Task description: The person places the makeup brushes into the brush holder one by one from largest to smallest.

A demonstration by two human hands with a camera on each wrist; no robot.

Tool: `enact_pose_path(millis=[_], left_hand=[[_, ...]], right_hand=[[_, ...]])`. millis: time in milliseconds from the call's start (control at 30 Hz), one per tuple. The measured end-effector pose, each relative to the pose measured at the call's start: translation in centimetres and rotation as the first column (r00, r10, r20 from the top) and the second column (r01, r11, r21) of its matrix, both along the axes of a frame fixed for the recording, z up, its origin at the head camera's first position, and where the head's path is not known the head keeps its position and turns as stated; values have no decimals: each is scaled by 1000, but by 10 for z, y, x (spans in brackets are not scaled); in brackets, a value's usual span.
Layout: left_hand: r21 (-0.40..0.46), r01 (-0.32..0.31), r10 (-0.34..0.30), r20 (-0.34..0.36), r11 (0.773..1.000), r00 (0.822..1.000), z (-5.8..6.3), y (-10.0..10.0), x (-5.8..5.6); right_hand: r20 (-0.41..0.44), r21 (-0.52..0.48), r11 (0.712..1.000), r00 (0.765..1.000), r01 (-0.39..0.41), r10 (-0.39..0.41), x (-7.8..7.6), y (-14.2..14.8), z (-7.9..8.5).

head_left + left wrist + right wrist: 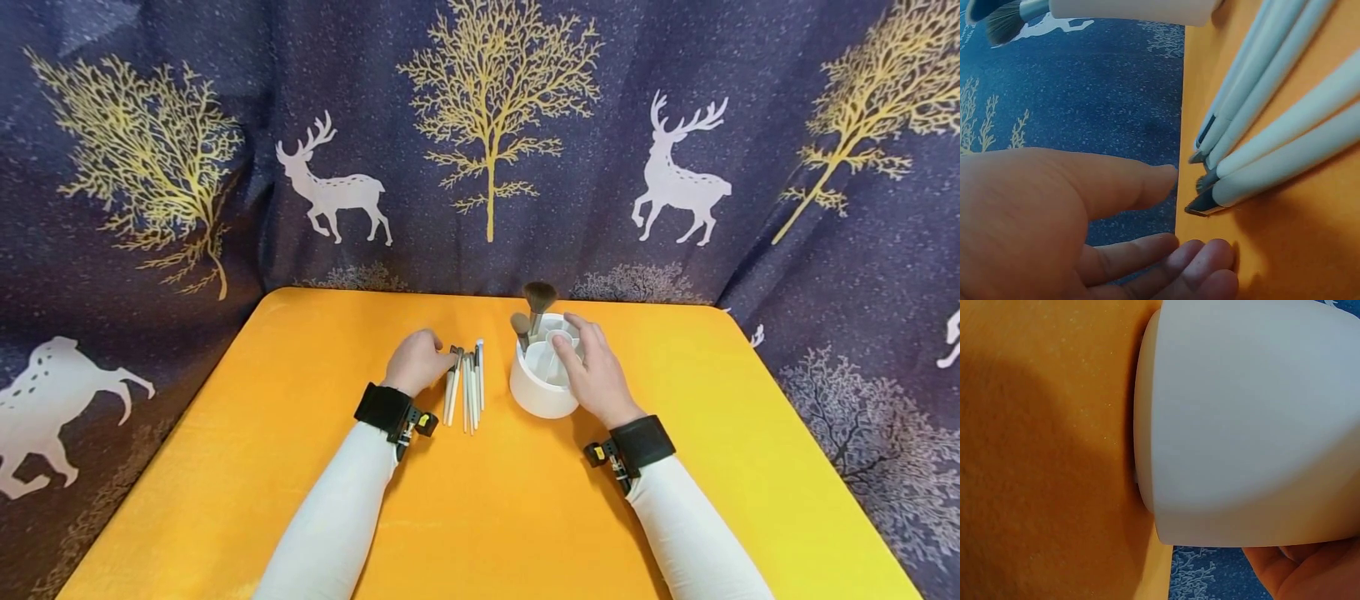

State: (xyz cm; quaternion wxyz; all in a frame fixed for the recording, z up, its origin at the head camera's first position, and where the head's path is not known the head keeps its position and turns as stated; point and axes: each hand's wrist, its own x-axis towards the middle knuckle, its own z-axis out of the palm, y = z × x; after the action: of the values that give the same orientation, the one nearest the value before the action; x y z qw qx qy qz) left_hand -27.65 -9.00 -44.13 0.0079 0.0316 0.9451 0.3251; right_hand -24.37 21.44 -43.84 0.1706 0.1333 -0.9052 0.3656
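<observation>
Several makeup brushes with white handles (472, 392) lie side by side on the table. My left hand (416, 363) is at their bristle ends; in the left wrist view its thumb and fingers are apart, with nothing between them, beside the brush heads (1204, 203). To the right stands a round white brush holder (542, 398) with divided compartments. Two brushes stand in it, a large fluffy one (539, 297) and a smaller one (521, 325). My right hand (600, 375) grips the holder's right side by the rim; the right wrist view shows mostly its smooth wall (1247, 419).
An orange-yellow cloth (480, 525) covers the table. Behind its far edge hangs a dark blue curtain (450, 258) printed with deer and trees. A wrist camera on a black strap sits on each forearm (322, 508).
</observation>
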Motion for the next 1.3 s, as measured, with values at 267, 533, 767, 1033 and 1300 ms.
enact_pose_path(millis=[267, 533, 767, 1033, 1300], left_hand=[[-54, 17, -16, 21, 998, 1000, -9, 3, -2], [-75, 33, -31, 28, 997, 999, -10, 5, -1], [-105, 25, -22, 35, 994, 999, -11, 7, 0], [-119, 31, -27, 31, 992, 999, -10, 8, 2], [-126, 20, -18, 15, 992, 1000, -11, 10, 2]], right_hand=[[19, 5, 1000, 1000, -4, 4, -1, 1, 0], [3, 0, 1000, 1000, -1, 1, 0, 1, 0], [8, -4, 1000, 1000, -4, 4, 0, 0, 0], [6, -10, 1000, 1000, -4, 4, -1, 1, -2], [3, -1, 1000, 1000, -2, 2, 0, 0, -1]])
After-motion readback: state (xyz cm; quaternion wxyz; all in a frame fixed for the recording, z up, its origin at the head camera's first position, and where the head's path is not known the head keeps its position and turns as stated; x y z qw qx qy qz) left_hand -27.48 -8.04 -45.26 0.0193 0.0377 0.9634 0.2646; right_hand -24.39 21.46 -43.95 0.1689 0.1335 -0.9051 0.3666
